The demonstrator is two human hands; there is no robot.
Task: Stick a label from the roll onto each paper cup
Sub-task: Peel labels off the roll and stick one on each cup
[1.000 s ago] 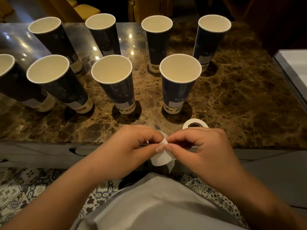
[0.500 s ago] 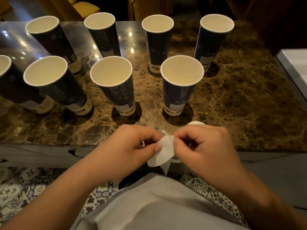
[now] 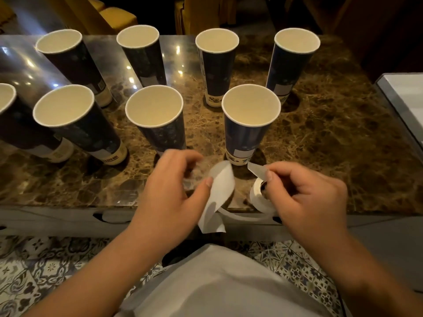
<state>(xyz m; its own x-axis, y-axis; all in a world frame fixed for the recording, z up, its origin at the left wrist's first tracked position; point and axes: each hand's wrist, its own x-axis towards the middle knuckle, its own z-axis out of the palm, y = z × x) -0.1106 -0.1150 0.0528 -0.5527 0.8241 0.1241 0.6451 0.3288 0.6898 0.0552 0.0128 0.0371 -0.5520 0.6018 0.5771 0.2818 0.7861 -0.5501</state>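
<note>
Several tall dark blue paper cups stand open-side up in two rows on the marble table (image 3: 332, 143). The nearest is the front right cup (image 3: 246, 136), with another cup (image 3: 160, 124) to its left. My left hand (image 3: 176, 191) pinches the white backing strip (image 3: 217, 195), which trails down over the table edge. Pinched between thumb and finger of my right hand (image 3: 304, 193) is a small white label (image 3: 256, 169), lifted free just below the front right cup. The label roll (image 3: 257, 195) lies at the table's front edge, partly behind my right hand.
A light grey surface (image 3: 405, 94) adjoins the table at the right. Yellow chairs (image 3: 116, 17) stand behind the table. Patterned floor tiles (image 3: 34, 271) show below the table edge, and my grey shirt fills the bottom middle.
My hands have parted: the right one has peeled a label off the backing strip and moved right, while the left keeps the strip. Both hands rose over the table edge.
</note>
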